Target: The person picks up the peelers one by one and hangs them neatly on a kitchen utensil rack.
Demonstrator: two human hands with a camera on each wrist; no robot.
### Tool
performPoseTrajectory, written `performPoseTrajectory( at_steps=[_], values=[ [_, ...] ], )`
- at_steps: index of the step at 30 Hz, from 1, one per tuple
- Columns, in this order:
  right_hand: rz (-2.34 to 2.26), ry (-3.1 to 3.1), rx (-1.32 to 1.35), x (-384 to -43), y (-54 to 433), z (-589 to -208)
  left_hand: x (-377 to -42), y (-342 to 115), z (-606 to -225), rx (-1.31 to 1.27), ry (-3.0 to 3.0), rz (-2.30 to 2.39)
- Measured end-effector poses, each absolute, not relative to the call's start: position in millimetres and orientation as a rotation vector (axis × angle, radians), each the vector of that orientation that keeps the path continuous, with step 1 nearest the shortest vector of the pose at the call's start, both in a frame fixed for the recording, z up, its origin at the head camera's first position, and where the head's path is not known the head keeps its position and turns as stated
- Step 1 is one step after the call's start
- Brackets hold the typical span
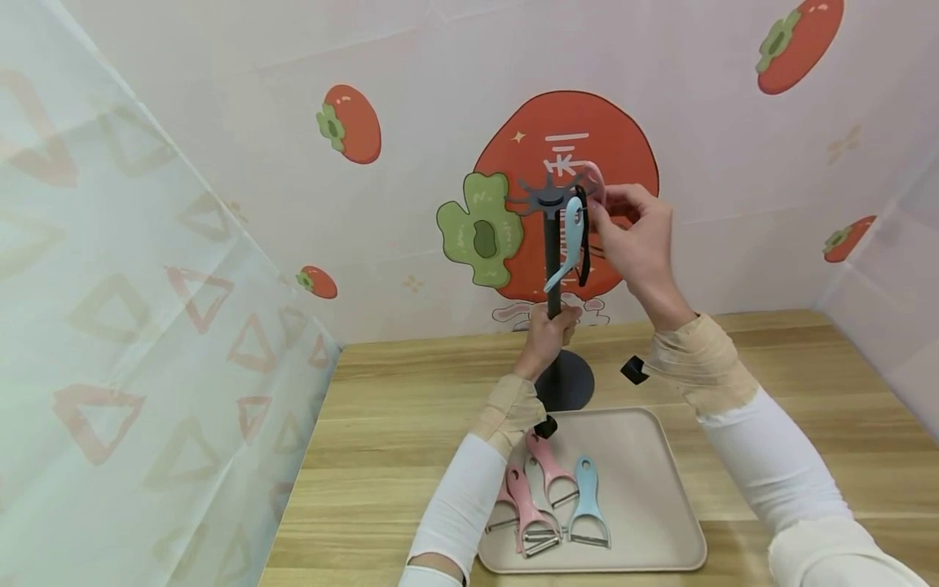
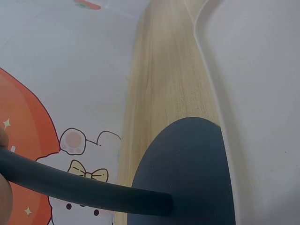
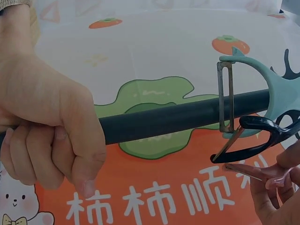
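Note:
A dark rack with a ring of hooks (image 1: 548, 198) on a pole (image 3: 159, 121) stands on a round base (image 1: 568, 381). Around the pole my left hand (image 1: 546, 336) has its fingers curled; the right wrist view shows this left hand (image 3: 51, 117) too. Up at the hooks, my right hand (image 1: 637, 236) pinches a pink peeler (image 1: 595, 183) by its handle; part of it is hidden behind the fingers. Beside it a light blue peeler (image 1: 574, 232) and a black peeler (image 3: 262, 129) hang from the rack, blades lower than their handles.
A beige tray (image 1: 653, 489) lies on the wooden table (image 1: 381, 432) in front of the rack. In it are several peelers: pink ones (image 1: 522, 493), a light blue one (image 1: 588, 489) and a whitish one (image 1: 538, 481). A patterned backdrop (image 1: 418, 204) rises behind the rack.

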State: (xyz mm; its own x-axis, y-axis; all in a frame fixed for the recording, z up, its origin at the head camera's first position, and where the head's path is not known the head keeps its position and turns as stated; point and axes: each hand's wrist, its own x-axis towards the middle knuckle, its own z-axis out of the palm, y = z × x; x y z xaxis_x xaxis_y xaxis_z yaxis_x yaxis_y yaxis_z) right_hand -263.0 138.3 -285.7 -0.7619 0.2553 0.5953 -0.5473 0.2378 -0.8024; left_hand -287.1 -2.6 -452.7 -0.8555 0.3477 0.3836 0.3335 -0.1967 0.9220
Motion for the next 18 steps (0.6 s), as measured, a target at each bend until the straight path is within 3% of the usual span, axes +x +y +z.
performPoseTrajectory(
  at_steps=[18],
  values=[
    [1.615,-1.861,0.278,-274.4,130.0,-283.2,-286.2,-4.5,-452.1,0.827,1.968,2.28]
  ],
)
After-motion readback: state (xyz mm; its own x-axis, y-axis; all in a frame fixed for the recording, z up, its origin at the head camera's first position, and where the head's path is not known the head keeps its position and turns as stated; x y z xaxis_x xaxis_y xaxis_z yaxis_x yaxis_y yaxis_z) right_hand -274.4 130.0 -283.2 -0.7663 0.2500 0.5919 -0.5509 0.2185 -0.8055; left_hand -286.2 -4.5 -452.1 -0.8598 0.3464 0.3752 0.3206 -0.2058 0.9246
